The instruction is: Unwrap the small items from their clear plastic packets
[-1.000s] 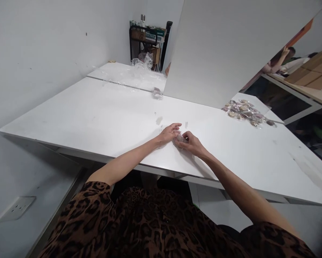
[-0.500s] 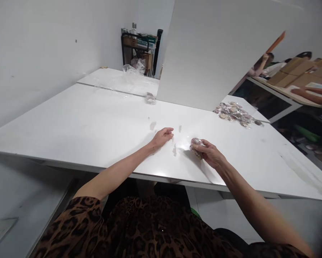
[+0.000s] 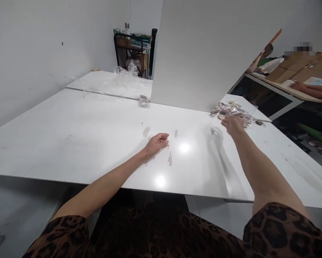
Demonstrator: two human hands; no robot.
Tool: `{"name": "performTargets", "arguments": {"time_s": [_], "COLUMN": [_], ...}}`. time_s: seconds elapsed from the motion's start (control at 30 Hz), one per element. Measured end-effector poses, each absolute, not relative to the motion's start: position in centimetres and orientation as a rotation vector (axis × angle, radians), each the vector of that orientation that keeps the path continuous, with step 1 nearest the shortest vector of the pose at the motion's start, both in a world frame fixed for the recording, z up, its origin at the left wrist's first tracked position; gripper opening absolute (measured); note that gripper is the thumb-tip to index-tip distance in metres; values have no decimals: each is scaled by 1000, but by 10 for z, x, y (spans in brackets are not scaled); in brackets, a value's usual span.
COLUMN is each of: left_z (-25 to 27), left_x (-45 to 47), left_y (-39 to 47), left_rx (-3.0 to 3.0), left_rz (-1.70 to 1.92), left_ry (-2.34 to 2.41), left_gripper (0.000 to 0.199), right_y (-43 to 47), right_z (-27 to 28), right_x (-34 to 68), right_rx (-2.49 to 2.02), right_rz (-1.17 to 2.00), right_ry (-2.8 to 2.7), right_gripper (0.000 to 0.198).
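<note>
My left hand [image 3: 157, 144] rests on the white table [image 3: 96, 139], its fingers loosely curved, the thumb apart and nothing held. My right hand [image 3: 233, 125] reaches out to the near left side of a pile of small clear plastic packets [image 3: 235, 107] at the table's right rear. The packets seem to hold round brownish and pinkish pieces. Its fingertips are turned away and overlap the packets, so I cannot tell if one is gripped. A single clear packet [image 3: 144, 101] sits apart, near the foot of the upright panel.
A tall white panel [image 3: 190, 53] stands across the table's rear. Crumpled clear plastic film [image 3: 127, 73] lies at back left, before a black shelf rack [image 3: 134, 44]. At right, other people are by a table with cardboard boxes [image 3: 295, 68]; a forearm [image 3: 311, 89] rests there.
My right hand has moved from mid-table, where it held a packet, forward and right to the pile. My left hand stays nearly in place. The whole view has shifted slightly.
</note>
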State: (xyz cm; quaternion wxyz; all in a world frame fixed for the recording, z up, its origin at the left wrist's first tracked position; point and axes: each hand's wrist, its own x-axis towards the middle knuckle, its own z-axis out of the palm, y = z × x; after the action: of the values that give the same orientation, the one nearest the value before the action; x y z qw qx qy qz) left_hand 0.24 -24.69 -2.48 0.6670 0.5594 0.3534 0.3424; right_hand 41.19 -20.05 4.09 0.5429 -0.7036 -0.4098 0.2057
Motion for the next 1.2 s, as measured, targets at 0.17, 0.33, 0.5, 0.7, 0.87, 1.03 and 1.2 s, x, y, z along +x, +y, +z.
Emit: {"name": "performTargets", "arguments": {"time_s": [0.17,0.33,0.5,0.7,0.87,1.03,1.2], "left_z": [-22,-25,-19,-14,-17,-18,-17], "left_x": [5,12,14,12,10,9,8], "left_y": [-245,-246,-250,-245,-235,-233,-226], "left_rx": [1273,1247,1125,1067,1024,1038,961], "left_rz": [737,757,838,1025,1167,1179,1214], "left_ry": [794,816,825,976,1036,1048,1047], "left_gripper": [38,32,21,17,26,25,31], "right_y": [-236,-228,-161,-70,-27,-23,-82], "right_z": [-21,-16,7,4,-9,-10,-1], "right_x": [352,301,227,128,80,82,110], "right_rx": [-1693,-1614,-1596,-1672,-1778,-1723,-1398], "right_rz": [566,660,677,482,313,327,817], "right_ry": [-808,-1106,-1456,-1815,-1894,-1772,-1239], "right_gripper": [30,35,37,43,56,15,30]}}
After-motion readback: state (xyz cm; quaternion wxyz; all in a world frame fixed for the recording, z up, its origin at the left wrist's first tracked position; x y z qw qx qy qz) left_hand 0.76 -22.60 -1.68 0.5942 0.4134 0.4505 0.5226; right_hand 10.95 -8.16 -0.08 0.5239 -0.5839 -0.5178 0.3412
